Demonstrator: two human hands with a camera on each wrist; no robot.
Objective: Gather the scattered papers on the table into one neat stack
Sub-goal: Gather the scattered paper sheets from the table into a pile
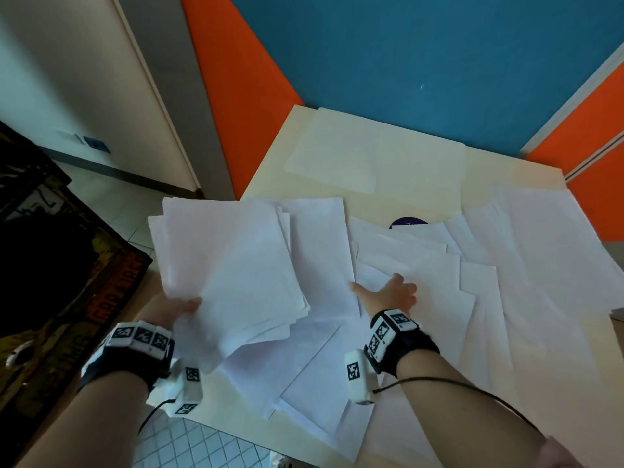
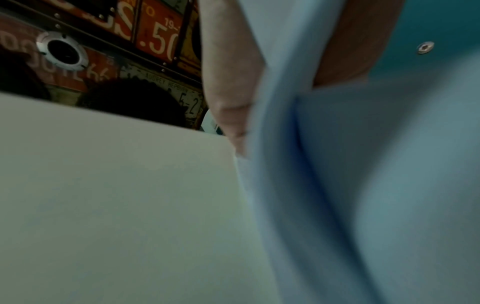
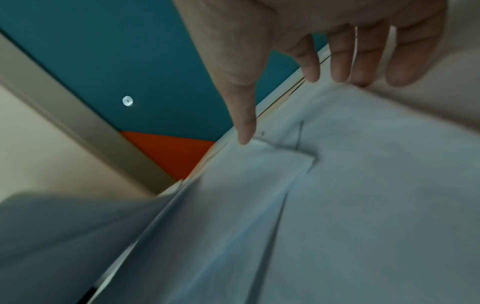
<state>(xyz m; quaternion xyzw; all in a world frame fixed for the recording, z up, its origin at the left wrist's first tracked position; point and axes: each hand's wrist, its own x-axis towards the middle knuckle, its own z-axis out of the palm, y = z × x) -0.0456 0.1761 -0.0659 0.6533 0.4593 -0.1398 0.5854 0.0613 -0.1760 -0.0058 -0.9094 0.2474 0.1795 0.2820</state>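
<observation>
Head view. The left hand [image 1: 175,307] has its grip closed on the near corner of a sheaf of papers [image 1: 233,265], thumb on top; the sheaf is white, unprinted, loosely fanned, and lifted clear of the desk [image 1: 266,170] beyond the grip. Its sheets cannot be counted; at least five edges show. The right hand [image 1: 391,293] lies flat with fingers spread, grip open, palm down on overlapping loose sheets [image 1: 422,261]. More white sheets spread to the right of that hand and toward the person; several overlap and hang past the near desk edge. A further pale sheet lies well beyond both hands at the far desk edge. One dark purple disc [image 1: 407,222] shows partly from under the sheets just beyond the right hand.

Left wrist view. Thumb and fingers [image 2: 228,82] pinch the sheaf [image 2: 324,164] from both sides; the paper bends below the grip. The image is blurred.

Right wrist view. Five straight fingers [image 3: 340,61] point down, their tips touching the loose sheets [image 3: 337,195], which lie in overlapping layers beneath the hand.
</observation>
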